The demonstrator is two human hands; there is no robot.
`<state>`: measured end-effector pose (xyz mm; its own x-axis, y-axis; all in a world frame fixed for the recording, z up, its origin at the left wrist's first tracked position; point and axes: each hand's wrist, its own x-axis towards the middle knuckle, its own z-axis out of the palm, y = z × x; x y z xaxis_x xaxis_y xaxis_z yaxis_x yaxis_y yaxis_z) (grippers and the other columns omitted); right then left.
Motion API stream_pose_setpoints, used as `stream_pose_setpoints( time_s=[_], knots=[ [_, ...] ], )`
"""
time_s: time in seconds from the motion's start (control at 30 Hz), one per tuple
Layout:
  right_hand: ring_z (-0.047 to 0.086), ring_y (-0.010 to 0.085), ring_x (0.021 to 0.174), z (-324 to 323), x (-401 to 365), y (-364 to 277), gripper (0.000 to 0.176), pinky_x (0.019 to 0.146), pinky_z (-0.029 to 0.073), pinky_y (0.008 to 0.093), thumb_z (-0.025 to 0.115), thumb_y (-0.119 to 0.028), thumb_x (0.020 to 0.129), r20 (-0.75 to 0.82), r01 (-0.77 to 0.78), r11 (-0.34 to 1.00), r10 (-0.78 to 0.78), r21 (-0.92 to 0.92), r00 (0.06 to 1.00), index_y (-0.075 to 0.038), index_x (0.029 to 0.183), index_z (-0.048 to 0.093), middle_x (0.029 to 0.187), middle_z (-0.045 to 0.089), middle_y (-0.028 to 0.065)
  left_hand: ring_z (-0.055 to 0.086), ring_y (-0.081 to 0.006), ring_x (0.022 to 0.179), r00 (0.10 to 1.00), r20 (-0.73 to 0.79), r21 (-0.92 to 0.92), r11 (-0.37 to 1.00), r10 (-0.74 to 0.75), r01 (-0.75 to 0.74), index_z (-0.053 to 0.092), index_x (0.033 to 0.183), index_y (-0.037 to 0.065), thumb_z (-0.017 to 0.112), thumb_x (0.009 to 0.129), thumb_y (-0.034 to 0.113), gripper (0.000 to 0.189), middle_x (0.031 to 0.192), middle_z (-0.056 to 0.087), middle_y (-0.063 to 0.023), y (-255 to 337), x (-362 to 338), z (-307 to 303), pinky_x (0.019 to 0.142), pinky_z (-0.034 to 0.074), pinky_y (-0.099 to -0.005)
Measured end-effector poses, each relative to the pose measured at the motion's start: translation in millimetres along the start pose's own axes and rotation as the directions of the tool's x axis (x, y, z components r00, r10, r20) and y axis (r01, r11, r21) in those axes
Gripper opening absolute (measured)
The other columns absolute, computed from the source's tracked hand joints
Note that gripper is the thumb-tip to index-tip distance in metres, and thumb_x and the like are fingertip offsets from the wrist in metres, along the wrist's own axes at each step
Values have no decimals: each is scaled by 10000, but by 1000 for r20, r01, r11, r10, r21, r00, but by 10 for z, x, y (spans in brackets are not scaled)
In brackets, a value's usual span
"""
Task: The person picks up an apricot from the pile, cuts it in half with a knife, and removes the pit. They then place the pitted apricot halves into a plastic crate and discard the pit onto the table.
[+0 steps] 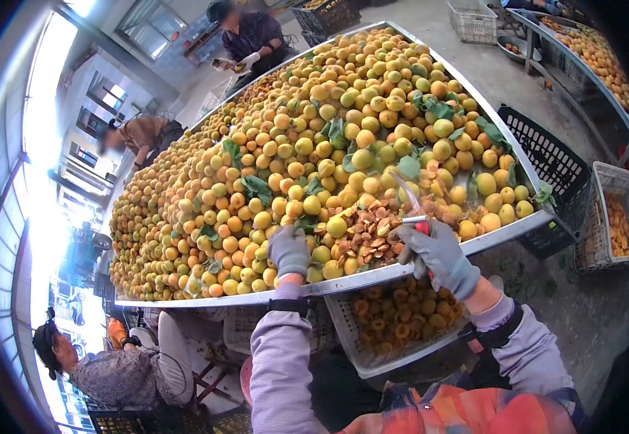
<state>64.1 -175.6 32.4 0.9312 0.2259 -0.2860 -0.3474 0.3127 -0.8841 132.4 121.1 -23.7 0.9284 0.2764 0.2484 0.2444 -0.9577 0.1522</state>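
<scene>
My left hand [289,252], in a grey glove, is curled down at the near edge of a heap of apricots [257,210]. Its fingertips point away from me, so whatever they grip is hidden. My right hand [441,257], also gloved, is closed round the red handle of a curved knife [405,192]. The thin blade points up and away over the fruit, a little blurred. Between my hands lies a pile of brown apricot pits [364,230]. Whole yellow-orange apricots and several green leaves [257,189] surround it.
The metal table rim [372,278] runs just before me. Below it stands a crate of apricot halves [401,347]. Black [546,155] and white [604,231] crates stand at right. People work across the table [249,36] and at far left [144,137]; another sits at lower left [119,369].
</scene>
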Motion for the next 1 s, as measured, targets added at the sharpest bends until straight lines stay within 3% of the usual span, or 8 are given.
stream_pose_setpoints(
  time_s=[0.03, 0.13, 0.3, 0.4, 0.5, 0.57, 0.73, 1.0],
  knots=[
    [456, 103, 345, -18, -8, -13, 271, 319, 363, 205, 591, -253, 848, -6, 3, 1000, -3, 4, 1000, 1, 938, 560, 610, 588, 78, 590, -285, 883, 1000, 1, 0, 1000, 8, -8, 646, 866, 38, 640, 765, 308, 289, 857, 629, -145, -186, 46, 155, 798, 453, -366],
    [457, 104, 352, -58, -22, -11, 270, 327, 365, 204, 586, -257, 850, 18, -7, 999, 6, 53, 1000, -2, 938, 564, 613, 588, 86, 568, -116, 700, 972, 117, -718, 660, -202, 223, 623, 891, -24, 595, 842, 155, 187, 862, 654, -83, -190, 13, 19, 621, 445, -247],
    [458, 105, 356, -101, -35, -12, 264, 333, 371, 204, 582, -258, 855, 3, 18, 998, -18, 66, 1000, -8, 940, 568, 619, 588, 91, 476, -63, 674, 946, -50, -927, 366, -320, 75, 604, 893, 2, 545, 887, 150, 160, 784, 583, 16, -275, 195, -154, 571, 410, -213],
    [472, 104, 374, -125, -82, -21, 248, 336, 374, 200, 582, -239, 854, 13, 9, 998, -10, 55, 1000, -7, 939, 566, 625, 591, 94, 493, -88, 656, 958, -52, -885, 457, -283, 88, 601, 859, 8, 564, 868, 161, 158, 787, 603, -22, -600, 500, -194, 569, 417, -237],
    [486, 97, 400, -118, -119, -27, 253, 344, 380, 191, 580, -233, 852, 41, -15, 997, 12, 73, 999, 3, 944, 559, 639, 594, 89, 559, -184, 677, 958, -119, -589, 796, -260, 143, 604, 839, 20, 600, 823, 184, 166, 792, 618, -84, -678, 741, -210, 619, 445, -310],
    [481, 91, 402, -102, -146, -53, 269, 351, 376, 189, 584, -238, 851, 39, -91, 996, 91, -4, 995, 7, 954, 554, 644, 596, 79, 592, -292, 793, 956, -278, -65, 995, -90, 75, 592, 888, 27, 623, 784, 212, 215, 832, 610, -142, -599, 877, -234, 715, 447, -385],
    [472, 77, 407, -11, -131, -170, 306, 373, 371, 194, 594, -273, 846, 11, -246, 967, 248, -65, 969, 4, 966, 548, 644, 600, 62, 548, -325, 994, 989, -8, 297, 944, -147, 142, 402, 1307, 201, 650, 735, 274, 628, 1124, 516, -144, -182, 1169, -258, 844, 451, -410],
    [474, 70, 420, 20, 16, -87, 323, 390, 369, 190, 594, -312, 846, -5, -367, 925, 368, -100, 930, -5, 946, 581, 645, 608, 48, 587, -342, 957, 978, 186, 237, 970, -98, 52, 500, 1157, 132, 604, 713, 114, 456, 959, 626, -197, -383, 1640, -17, 812, 455, -402]
  ],
)
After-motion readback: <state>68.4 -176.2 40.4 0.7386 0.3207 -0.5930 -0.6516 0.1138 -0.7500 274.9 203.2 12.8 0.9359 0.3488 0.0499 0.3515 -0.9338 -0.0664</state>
